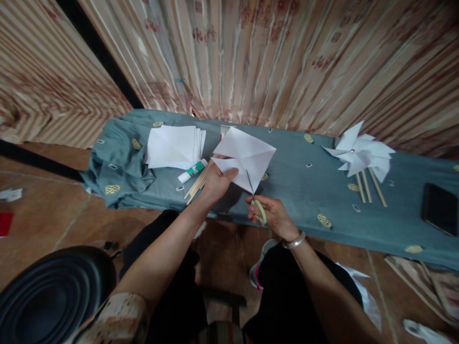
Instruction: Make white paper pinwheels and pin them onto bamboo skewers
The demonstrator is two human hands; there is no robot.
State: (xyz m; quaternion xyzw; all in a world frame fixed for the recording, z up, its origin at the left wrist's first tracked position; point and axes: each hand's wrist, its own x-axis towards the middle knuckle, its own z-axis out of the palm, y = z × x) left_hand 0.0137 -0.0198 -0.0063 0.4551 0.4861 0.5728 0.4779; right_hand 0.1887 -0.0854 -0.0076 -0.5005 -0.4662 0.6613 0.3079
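Note:
A square sheet of white paper [253,148] with crossing creases is held up over the cloth-covered table. My left hand [219,180] pinches its left side, thumb on top; a slit runs inward beside that hand. My right hand [270,214] grips scissors [258,210] with light green handles. Their blades reach into the paper's near corner, pointing toward its middle. Just left of my left hand lie several thin wooden sticks [197,184] and a green-and-white glue stick [192,170]. Farther left is a stack of white paper sheets [174,147].
Several white paper pinwheels [362,150] on wooden sticks lie at the table's right, near a black phone [440,209]. The blue-grey tablecloth [294,191] bunches at the left end. A pleated curtain [229,62] hangs behind. A black round stool [53,296] stands lower left.

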